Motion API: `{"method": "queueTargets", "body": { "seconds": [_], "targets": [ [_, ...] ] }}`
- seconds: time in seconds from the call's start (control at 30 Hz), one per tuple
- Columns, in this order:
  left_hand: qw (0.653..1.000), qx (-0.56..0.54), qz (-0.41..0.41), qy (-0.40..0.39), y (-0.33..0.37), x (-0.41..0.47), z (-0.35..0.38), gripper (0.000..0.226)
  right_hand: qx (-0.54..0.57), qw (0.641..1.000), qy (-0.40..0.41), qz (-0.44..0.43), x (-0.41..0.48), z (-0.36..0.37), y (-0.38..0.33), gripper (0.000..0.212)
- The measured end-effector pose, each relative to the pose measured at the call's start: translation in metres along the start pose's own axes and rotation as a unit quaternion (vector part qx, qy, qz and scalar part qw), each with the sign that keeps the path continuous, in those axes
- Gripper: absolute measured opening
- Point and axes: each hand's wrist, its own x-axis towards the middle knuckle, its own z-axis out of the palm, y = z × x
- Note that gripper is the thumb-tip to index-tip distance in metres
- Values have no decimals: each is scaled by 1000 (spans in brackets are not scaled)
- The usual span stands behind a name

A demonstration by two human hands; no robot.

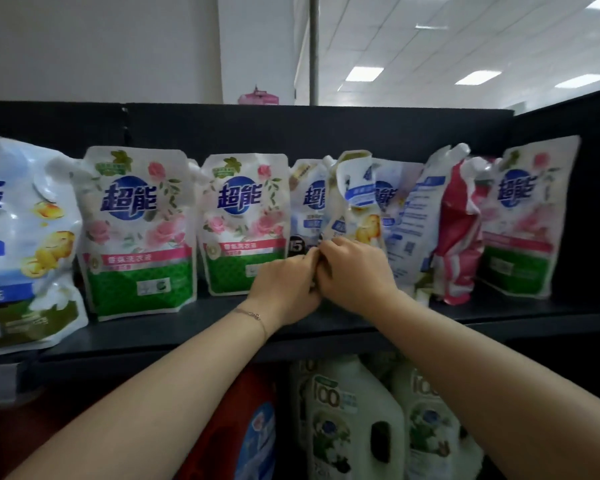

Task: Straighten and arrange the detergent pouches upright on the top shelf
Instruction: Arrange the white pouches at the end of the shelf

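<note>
Several detergent pouches stand in a row on the black top shelf (187, 332). Two rose-and-green pouches (137, 233) (245, 223) stand upright left of centre. In the middle a crumpled yellow-and-white pouch (355, 199) leans with its top folded over, in front of a white pouch (307, 202). My left hand (284, 284) and my right hand (355, 271) meet at the crumpled pouch's lower part, fingers curled on it. To the right lean a white pouch seen from the back (413, 216), a creased red pouch (459, 233) and another rose pouch (530, 216).
A large blue-and-yellow pouch (21, 244) stands at the far left. Below the shelf are white detergent jugs (354, 420) and a red bottle (243, 427). A black side panel (596, 202) closes the shelf on the right, a black back panel behind.
</note>
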Motion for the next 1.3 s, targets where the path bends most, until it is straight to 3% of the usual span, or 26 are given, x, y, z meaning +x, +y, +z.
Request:
{"method": "queueTargets", "body": {
  "seconds": [0.17, 0.3, 0.5, 0.77, 0.87, 0.93, 1.03, 1.1, 1.3],
  "targets": [
    [996, -42, 81, 24, 83, 50, 35, 23, -55, 997, 16, 43, -41, -35, 99, 21],
    [982, -103, 140, 68, 146, 79, 67, 28, -88, 992, 37, 87, -71, -57, 172, 25],
    [968, -80, 221, 89, 204, 109, 104, 15, -111, 978, -14, 174, -103, -74, 255, 28],
    [974, -94, 188, -80, 227, 137, 136, 38, -150, 936, -127, 292, -112, -73, 302, 47],
    [972, -99, 179, -115, 230, 139, 146, 39, -76, 926, -162, 332, -107, -65, 307, 49],
    [972, -120, 163, -117, 228, 141, 148, 37, 52, 923, -139, 354, -101, -56, 309, 48],
    [972, -144, 149, -113, 225, 142, 151, 34, 299, 855, -74, 417, -91, -46, 309, 56],
    [971, -156, 142, -109, 225, 140, 152, 34, 337, 840, -67, 420, -87, -41, 307, 56],
    [961, -239, 90, -110, 225, 138, 152, 18, 340, 838, 1, 428, -95, -40, 293, 46]
  ]
}}
